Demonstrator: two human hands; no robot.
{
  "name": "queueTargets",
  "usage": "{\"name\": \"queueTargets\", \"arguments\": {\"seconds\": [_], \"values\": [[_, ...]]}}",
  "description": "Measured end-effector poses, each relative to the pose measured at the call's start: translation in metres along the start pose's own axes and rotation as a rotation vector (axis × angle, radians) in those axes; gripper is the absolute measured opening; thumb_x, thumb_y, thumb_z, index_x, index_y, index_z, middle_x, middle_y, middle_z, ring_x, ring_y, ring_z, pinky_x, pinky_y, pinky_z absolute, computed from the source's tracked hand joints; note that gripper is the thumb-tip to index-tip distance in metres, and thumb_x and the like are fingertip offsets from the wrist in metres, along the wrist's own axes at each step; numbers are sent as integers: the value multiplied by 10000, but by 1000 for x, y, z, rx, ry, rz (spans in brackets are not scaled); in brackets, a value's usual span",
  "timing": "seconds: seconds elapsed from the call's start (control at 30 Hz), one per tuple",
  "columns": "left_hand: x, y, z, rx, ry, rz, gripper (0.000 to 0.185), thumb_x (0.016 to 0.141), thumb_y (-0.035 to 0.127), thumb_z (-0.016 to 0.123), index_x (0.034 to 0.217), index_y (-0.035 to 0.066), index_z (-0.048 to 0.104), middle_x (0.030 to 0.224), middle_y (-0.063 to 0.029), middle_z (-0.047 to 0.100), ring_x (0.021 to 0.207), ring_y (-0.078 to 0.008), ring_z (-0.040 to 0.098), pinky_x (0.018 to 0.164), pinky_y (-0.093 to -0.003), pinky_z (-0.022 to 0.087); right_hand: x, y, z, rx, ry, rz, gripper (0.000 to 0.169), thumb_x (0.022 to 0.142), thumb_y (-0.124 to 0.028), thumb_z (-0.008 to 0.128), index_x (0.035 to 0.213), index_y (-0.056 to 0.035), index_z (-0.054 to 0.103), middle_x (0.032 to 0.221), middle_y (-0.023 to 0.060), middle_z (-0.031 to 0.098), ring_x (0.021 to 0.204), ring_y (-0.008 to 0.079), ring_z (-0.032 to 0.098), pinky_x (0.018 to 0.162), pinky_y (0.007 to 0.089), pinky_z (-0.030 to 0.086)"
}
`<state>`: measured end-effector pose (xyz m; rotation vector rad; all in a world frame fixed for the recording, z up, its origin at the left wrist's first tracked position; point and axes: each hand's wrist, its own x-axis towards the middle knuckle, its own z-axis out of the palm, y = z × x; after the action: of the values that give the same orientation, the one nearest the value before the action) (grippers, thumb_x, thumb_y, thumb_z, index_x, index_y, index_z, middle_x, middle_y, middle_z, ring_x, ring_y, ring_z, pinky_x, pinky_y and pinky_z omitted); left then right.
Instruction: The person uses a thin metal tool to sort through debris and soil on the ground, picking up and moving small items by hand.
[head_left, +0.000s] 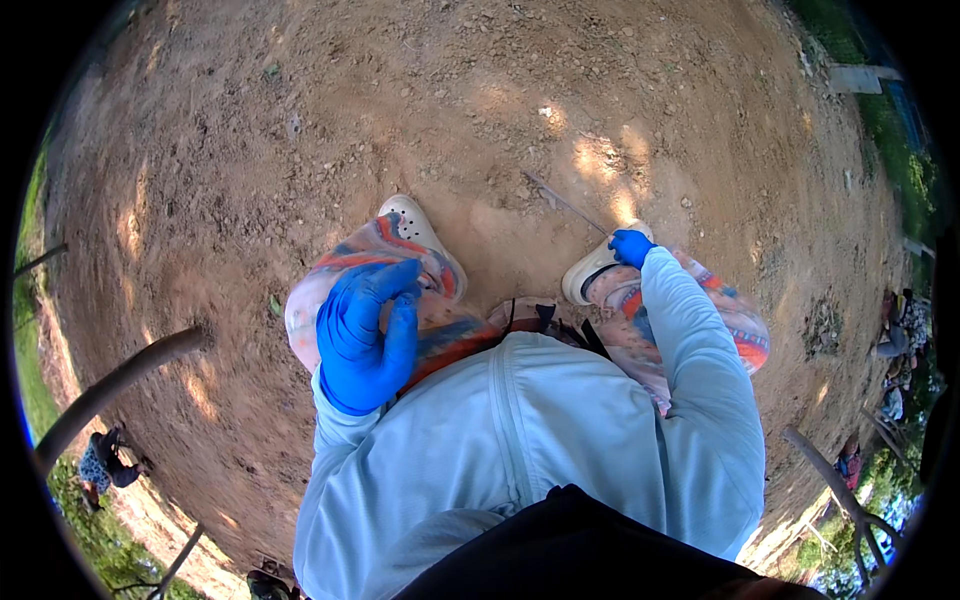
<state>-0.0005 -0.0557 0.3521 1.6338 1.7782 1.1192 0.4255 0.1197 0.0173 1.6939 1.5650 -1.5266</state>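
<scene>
My left hand (369, 334), in a blue glove, is raised over my left knee at the left of the view. Its fingers curl towards the thumb, and whether anything is pinched between them cannot be told. Down by the clog on the right, my right hand (631, 247), gloved in blue too, grips the end of a thin stick or rod (570, 204). The rod slants up and left, its far end at the bare soil (480, 150). Two pale clogs, one on the left (420, 232) and one on the right (589, 270), stand apart on the soil.
A tree trunk (127, 379) rises at the left, and a forked one (825, 472) at the lower right. One person (101, 465) crouches at the far left; other people (900, 330) are at the right edge. A pale block (859, 79) lies at the upper right.
</scene>
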Motion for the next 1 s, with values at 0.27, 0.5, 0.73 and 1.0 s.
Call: {"name": "queueTargets", "arguments": {"seconds": [0.27, 0.5, 0.73, 1.0], "values": [[6, 7, 11, 70, -2, 17, 228, 784, -53, 542, 1001, -7, 597, 874, -100, 635, 780, -201, 609, 720, -289, 472, 33, -94, 8, 13, 304, -282, 352, 913, -337, 465, 951, -12, 597, 815, 106, 626, 714, 186, 595, 603, 318, 483], [-8, 5, 21, -53, 36, -161, 243, 912, 11, 424, 1108, -21, 564, 855, -62, 598, 792, -112, 546, 765, -249, 442, -36, -161, -133, -878, 642, -370, 404, 881, -350, 409, 949, -21, 632, 974, 211, 616, 928, 378, 574, 843, 446, 438], [7, 13, 36, -37, -5, -116, 211, 899, 54, 495, 1079, -17, 579, 802, -44, 612, 732, -90, 557, 691, -216, 455, -123, -33, -250, -466, 634, 102, 337, 862, -339, 461, 877, -46, 627, 746, 116, 638, 573, 226, 595, 491, 363, 489], [16, 26, 56, 129, -120, -194, 214, 916, 106, 498, 1090, 15, 582, 803, -29, 607, 742, -86, 553, 697, -224, 455, -154, 43, -163, -663, 549, 141, 261, 775, -162, 505, 970, -45, 632, 1015, 190, 615, 940, 362, 589, 800, 425, 476]]}}
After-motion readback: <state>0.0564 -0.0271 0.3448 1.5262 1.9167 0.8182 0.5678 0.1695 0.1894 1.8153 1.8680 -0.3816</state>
